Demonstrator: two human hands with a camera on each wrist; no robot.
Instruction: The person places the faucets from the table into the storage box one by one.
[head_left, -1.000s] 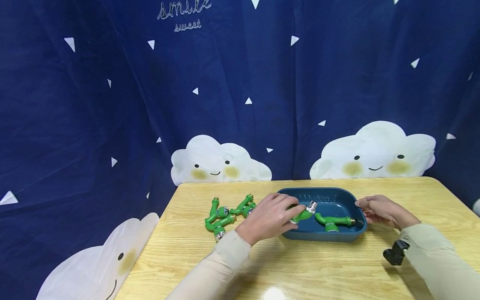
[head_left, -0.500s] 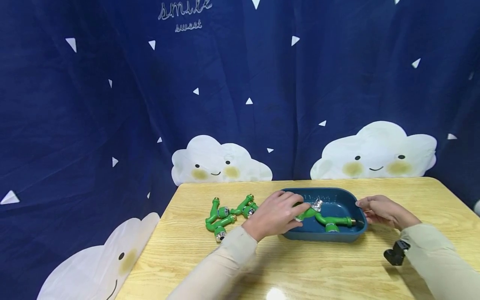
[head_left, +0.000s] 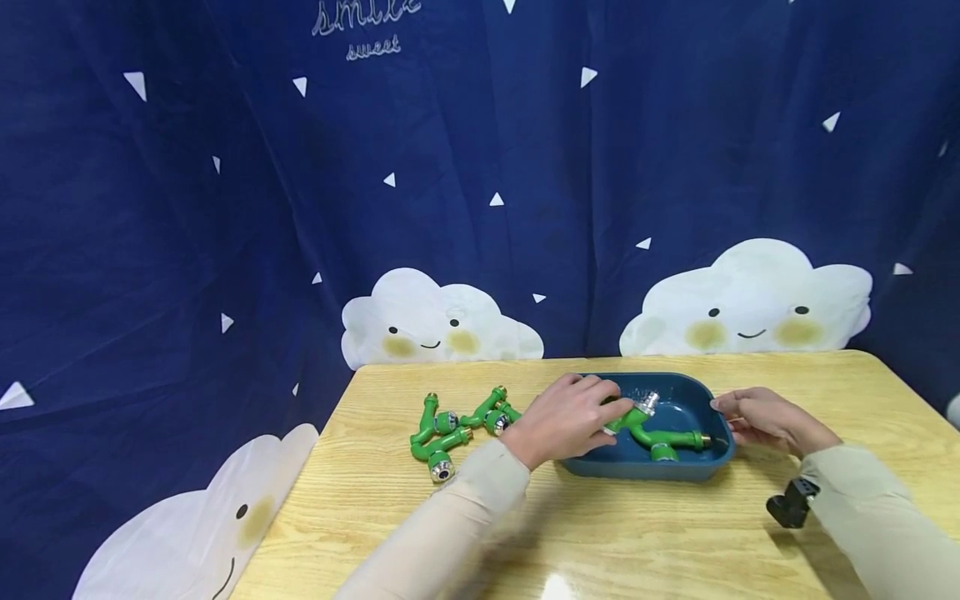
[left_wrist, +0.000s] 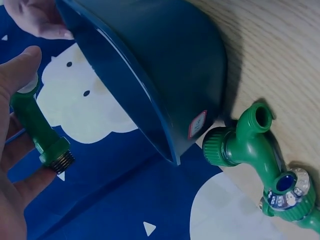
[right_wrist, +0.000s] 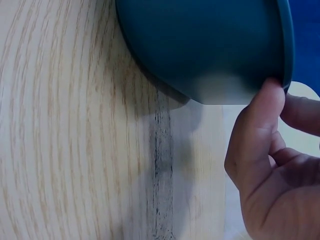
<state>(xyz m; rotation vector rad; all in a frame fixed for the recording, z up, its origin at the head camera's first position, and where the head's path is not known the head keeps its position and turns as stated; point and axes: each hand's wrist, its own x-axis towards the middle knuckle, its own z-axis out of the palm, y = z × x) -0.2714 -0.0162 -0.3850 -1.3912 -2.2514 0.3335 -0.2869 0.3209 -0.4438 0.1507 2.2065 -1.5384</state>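
The green tap fitting (head_left: 628,414) in the left hand (head_left: 566,419) has travelled further over the dark blue tray (head_left: 678,471) than a second ago — its silver end now hangs above the tray's middle, just at 11 o'clock of the fitting already lying inside (head_left: 663,440), so it looks close to being set down. The left fingers (left_wrist: 17,75) are curled round its stem, while the right hand (head_left: 765,419) has stayed put, thumb (right_wrist: 257,117) and fingers pinching the tray's rim at 3 o'clock. Three more fittings (head_left: 450,429) wait on the wooden table (head_left: 637,542) at the tray's 9 o'clock.

Light wood-grain bench (head_left: 645,533) carries a dark blue tray (head_left: 675,472) at centre; green tap fittings (head_left: 450,429) lie clustered at its 9 o'clock.
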